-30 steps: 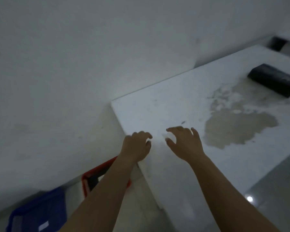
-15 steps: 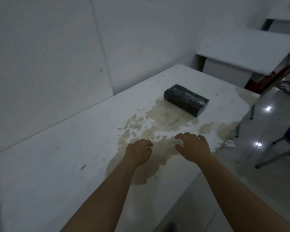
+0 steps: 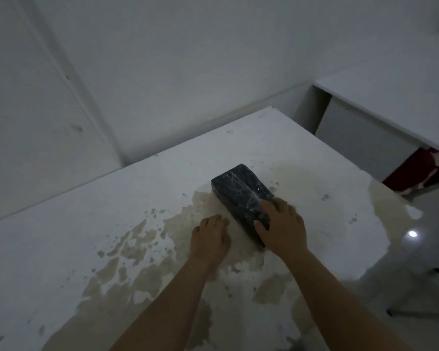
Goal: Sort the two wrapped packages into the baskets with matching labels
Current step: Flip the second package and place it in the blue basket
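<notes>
A black package (image 3: 238, 190) wrapped in shiny film lies on the stained white table (image 3: 86, 224), its long side running away from me. My right hand (image 3: 281, 226) clasps its near end, thumb on the left face and fingers over the top. My left hand (image 3: 209, 236) rests with curled fingers on the table just left of the package, not touching it. No basket and no second package are in view.
A white wall runs behind the table. A second white table (image 3: 390, 102) stands at the back right with something red (image 3: 421, 171) below it. The table's right edge drops to a glossy floor (image 3: 428, 249).
The view has swung right from the table's left end and the floor baskets. Both hands have reached forward; my right hand has closed on the package's near end.
</notes>
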